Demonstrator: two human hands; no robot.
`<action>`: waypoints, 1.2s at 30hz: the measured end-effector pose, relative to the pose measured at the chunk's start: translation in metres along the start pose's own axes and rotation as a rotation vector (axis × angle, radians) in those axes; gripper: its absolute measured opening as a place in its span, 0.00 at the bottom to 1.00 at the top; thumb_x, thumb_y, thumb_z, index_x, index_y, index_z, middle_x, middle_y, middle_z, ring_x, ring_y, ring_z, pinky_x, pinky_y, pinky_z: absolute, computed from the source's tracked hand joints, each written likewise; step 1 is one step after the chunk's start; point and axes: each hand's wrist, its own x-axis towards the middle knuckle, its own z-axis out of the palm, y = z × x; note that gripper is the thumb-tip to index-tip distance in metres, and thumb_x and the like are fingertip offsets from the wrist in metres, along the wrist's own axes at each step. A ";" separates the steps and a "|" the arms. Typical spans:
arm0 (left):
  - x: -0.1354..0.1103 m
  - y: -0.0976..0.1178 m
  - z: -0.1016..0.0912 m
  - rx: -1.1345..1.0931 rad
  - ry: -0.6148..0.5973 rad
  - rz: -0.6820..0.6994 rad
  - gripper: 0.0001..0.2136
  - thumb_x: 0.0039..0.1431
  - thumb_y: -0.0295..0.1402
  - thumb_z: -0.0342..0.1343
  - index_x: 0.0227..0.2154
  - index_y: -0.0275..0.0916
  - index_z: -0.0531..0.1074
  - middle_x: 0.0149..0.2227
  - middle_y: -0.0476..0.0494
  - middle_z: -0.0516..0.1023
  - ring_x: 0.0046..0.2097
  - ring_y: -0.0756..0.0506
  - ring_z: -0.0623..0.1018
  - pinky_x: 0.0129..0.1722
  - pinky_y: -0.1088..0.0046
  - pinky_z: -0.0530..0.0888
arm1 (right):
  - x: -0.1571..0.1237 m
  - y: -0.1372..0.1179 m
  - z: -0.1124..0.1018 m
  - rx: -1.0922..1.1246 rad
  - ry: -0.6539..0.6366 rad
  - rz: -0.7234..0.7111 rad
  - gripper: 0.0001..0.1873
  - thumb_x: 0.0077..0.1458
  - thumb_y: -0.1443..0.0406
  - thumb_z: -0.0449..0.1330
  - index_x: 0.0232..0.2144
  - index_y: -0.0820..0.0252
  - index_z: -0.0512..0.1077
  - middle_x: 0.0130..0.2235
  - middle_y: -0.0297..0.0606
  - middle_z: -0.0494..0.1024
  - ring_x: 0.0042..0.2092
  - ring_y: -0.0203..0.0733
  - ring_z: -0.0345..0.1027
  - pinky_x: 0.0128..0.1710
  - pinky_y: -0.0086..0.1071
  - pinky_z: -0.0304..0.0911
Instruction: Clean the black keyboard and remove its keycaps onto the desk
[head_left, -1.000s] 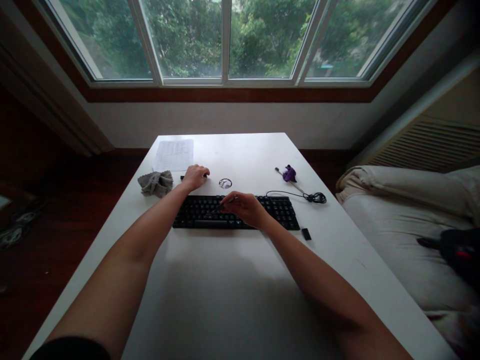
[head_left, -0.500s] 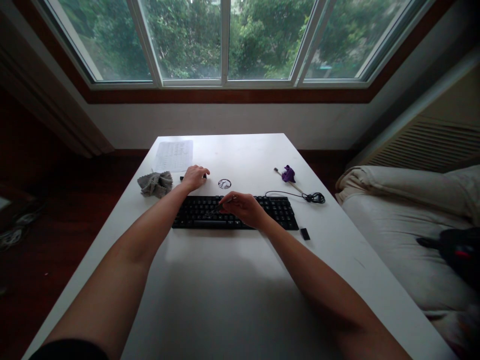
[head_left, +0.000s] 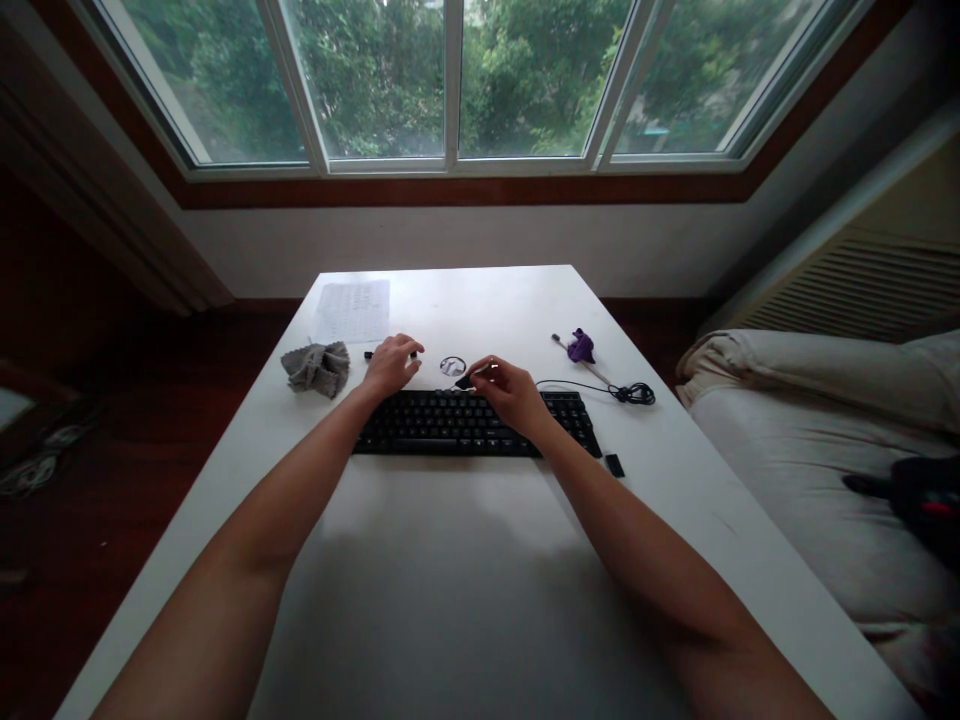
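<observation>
A black keyboard [head_left: 450, 425] lies across the middle of the white table [head_left: 450, 580]. My right hand [head_left: 510, 388] hovers over its far edge, fingers pinched on a thin tool with a small dark piece at its tip [head_left: 465, 381], close to a small round dish [head_left: 452, 366]. My left hand [head_left: 391, 362] rests curled on the table behind the keyboard's left end, over a small dark pen-like object [head_left: 370, 355] that sticks out to its left.
A crumpled grey cloth [head_left: 316, 366] and a sheet of paper [head_left: 352, 298] lie far left. A purple-tipped stick [head_left: 579, 348], a coiled black cable [head_left: 630, 394] and a small black block [head_left: 614, 465] lie right. A bed [head_left: 810, 440] stands beside the table.
My right hand lifted from the keys and moved back toward the round dish, the tool's tip now carrying a small dark piece. The left hand stayed put.
</observation>
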 end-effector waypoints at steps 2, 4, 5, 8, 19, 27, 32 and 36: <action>-0.016 0.011 -0.005 -0.036 -0.068 0.003 0.11 0.62 0.35 0.56 0.46 0.44 0.77 0.49 0.42 0.77 0.51 0.39 0.74 0.55 0.58 0.69 | 0.003 0.000 -0.001 -0.089 0.022 -0.009 0.09 0.61 0.60 0.59 0.39 0.59 0.75 0.34 0.38 0.81 0.36 0.39 0.75 0.38 0.32 0.69; -0.033 0.021 -0.010 -0.075 -0.119 0.008 0.10 0.63 0.37 0.55 0.45 0.45 0.77 0.48 0.43 0.78 0.50 0.40 0.75 0.55 0.60 0.70 | 0.007 0.003 0.002 -0.144 0.008 -0.027 0.09 0.61 0.61 0.58 0.39 0.59 0.75 0.35 0.38 0.81 0.36 0.40 0.75 0.37 0.32 0.69; -0.041 0.027 -0.013 -0.087 -0.136 0.009 0.10 0.64 0.38 0.55 0.45 0.45 0.77 0.47 0.44 0.78 0.50 0.40 0.75 0.55 0.61 0.70 | 0.010 0.005 0.004 -0.159 0.001 -0.037 0.09 0.61 0.61 0.58 0.39 0.58 0.75 0.35 0.38 0.82 0.37 0.41 0.76 0.37 0.32 0.69; -0.060 0.040 -0.017 -0.095 -0.141 -0.017 0.12 0.65 0.40 0.53 0.45 0.45 0.78 0.46 0.43 0.79 0.49 0.41 0.76 0.53 0.62 0.71 | 0.024 0.013 0.013 -0.215 -0.017 -0.060 0.08 0.62 0.61 0.58 0.40 0.57 0.75 0.36 0.38 0.82 0.37 0.41 0.77 0.38 0.32 0.69; -0.076 0.046 -0.011 -0.061 -0.107 -0.075 0.12 0.66 0.40 0.53 0.46 0.45 0.77 0.48 0.41 0.78 0.50 0.40 0.75 0.52 0.62 0.71 | 0.088 0.026 0.023 -0.424 -0.189 0.030 0.05 0.60 0.67 0.60 0.35 0.61 0.77 0.30 0.36 0.82 0.31 0.36 0.75 0.34 0.28 0.65; -0.079 0.045 -0.012 -0.070 -0.086 -0.067 0.12 0.66 0.40 0.53 0.46 0.45 0.77 0.47 0.41 0.78 0.49 0.40 0.76 0.51 0.61 0.71 | 0.103 0.021 0.034 -0.476 -0.351 0.024 0.05 0.59 0.68 0.60 0.36 0.61 0.77 0.27 0.33 0.81 0.28 0.33 0.71 0.29 0.25 0.60; -0.079 0.044 -0.012 -0.074 -0.085 -0.073 0.11 0.66 0.40 0.53 0.46 0.45 0.77 0.46 0.42 0.78 0.49 0.40 0.76 0.52 0.61 0.71 | 0.101 0.008 0.042 -0.547 -0.413 0.011 0.06 0.59 0.68 0.60 0.34 0.60 0.78 0.26 0.32 0.80 0.28 0.34 0.71 0.31 0.25 0.60; -0.080 0.042 -0.012 -0.083 -0.087 -0.070 0.12 0.66 0.40 0.53 0.46 0.45 0.77 0.47 0.42 0.78 0.49 0.40 0.76 0.52 0.61 0.71 | 0.085 0.003 0.043 -0.576 -0.383 -0.084 0.05 0.56 0.69 0.62 0.33 0.59 0.79 0.30 0.34 0.81 0.30 0.35 0.72 0.33 0.26 0.60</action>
